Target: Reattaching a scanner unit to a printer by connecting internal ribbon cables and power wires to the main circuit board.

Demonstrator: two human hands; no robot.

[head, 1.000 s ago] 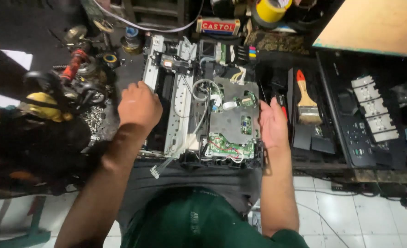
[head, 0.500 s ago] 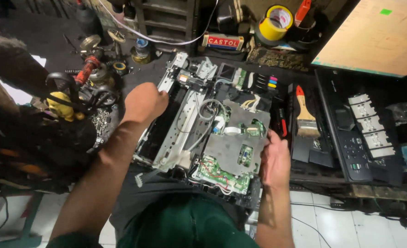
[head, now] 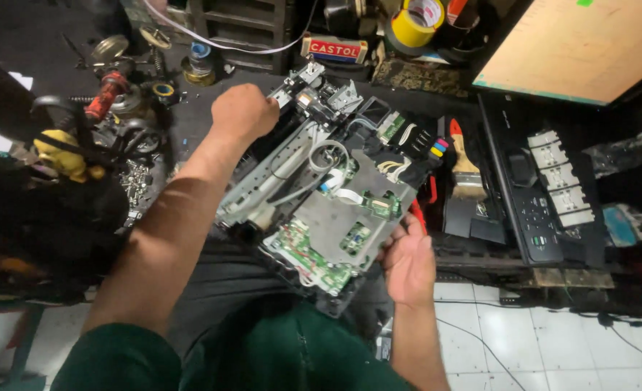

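Both hands steady the opened grey printer chassis with exposed green circuit boards (head: pixel 328 217), tilted over the lap: the left hand (head: pixel 245 110) fist-closed on its far edge, the right hand (head: pixel 408 262) fingers clasping its near side.

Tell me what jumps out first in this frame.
The opened printer chassis, tilted at centre, green circuit boards and white ribbon cables exposed. The left hand grips its upper edge and the right hand holds its lower right side. A yellow tape roll sits top centre, and a paintbrush lies just right of the chassis.
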